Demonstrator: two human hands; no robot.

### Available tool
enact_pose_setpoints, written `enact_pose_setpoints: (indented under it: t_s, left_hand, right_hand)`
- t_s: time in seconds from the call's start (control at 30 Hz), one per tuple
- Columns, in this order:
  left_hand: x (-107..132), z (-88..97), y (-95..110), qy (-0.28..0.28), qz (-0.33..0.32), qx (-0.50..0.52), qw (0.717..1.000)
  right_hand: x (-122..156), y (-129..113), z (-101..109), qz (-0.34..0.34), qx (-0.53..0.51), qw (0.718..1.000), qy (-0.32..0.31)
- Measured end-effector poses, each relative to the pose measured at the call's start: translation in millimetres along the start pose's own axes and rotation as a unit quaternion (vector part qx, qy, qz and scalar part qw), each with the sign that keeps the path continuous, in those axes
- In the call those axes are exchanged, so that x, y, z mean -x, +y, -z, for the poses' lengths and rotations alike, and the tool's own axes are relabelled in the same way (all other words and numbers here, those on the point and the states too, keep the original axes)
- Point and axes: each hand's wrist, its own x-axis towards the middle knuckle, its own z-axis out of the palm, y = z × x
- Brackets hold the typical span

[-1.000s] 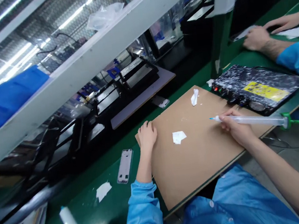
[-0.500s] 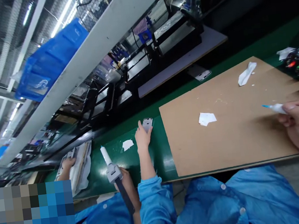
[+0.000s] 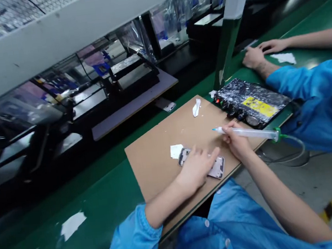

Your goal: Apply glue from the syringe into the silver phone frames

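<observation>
A grey phone housing (image 3: pixel 218 168) lies at a slant on the brown board (image 3: pixel 156 173), showing dark patches near its ends. My left hand (image 3: pixel 194 170) covers its middle, fingers curled over the far long edge and gripping it. In my right hand (image 3: pixel 236 139), held like a pen, is a clear dispensing syringe (image 3: pixel 253 132) with a blue tip, a green cap and a hose. The tip points left and stays apart from the housing, just above the board. White paper (image 3: pixel 176 151) lies beside the housing's left end.
A black control box (image 3: pixel 250 99), spotted white, stands right of the board. Crumpled tissue (image 3: pixel 197 107) rests near the board's far corner. Another phone housing (image 3: pixel 166 104) lies behind it. A co-worker's hands (image 3: pixel 257 56) are at the far right. A post (image 3: pixel 230 33) rises behind the box.
My left hand has brought the phone housing from the green bench on the left onto the board. My view has swung right. The syringe remains in my right hand.
</observation>
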Motion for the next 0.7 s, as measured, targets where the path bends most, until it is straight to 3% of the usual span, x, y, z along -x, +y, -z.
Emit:
enact_pose_setpoints:
  t_s: [0.07, 0.13, 0.27, 0.47, 0.6, 0.7]
  left_hand:
    - [-20.9, -2.4, 16.3, 0.000, -0.056, -0.032, 0.998]
    - [-27.2, -4.7, 23.5, 0.013, -0.071, -0.035, 0.997]
    - [-11.4, -13.0, 19.9, 0.028, -0.100, 0.000, 0.995]
    - [12.5, -44.1, 13.9, 0.120, -0.038, 0.109, 0.986]
    - [10.2, -63.3, 21.1, 0.171, -0.053, 0.115, 0.977]
    - [6.4, -65.4, 24.4, 0.185, -0.049, 0.109, 0.975]
  right_hand:
    - [-1.4, -1.7, 0.4, 0.010, 0.010, 1.000, -0.012]
    - [-2.7, -3.2, 2.0, 0.015, 0.019, 0.999, -0.025]
    - [-3.1, -3.8, 7.1, 0.012, 0.037, 0.998, -0.041]
    - [3.6, -10.0, 9.0, -0.024, 0.081, 0.992, -0.095]
    - [3.2, -27.1, -1.2, -0.041, 0.122, 0.975, -0.180]
    - [-1.2, -35.7, -12.5, -0.035, 0.191, 0.954, -0.228]
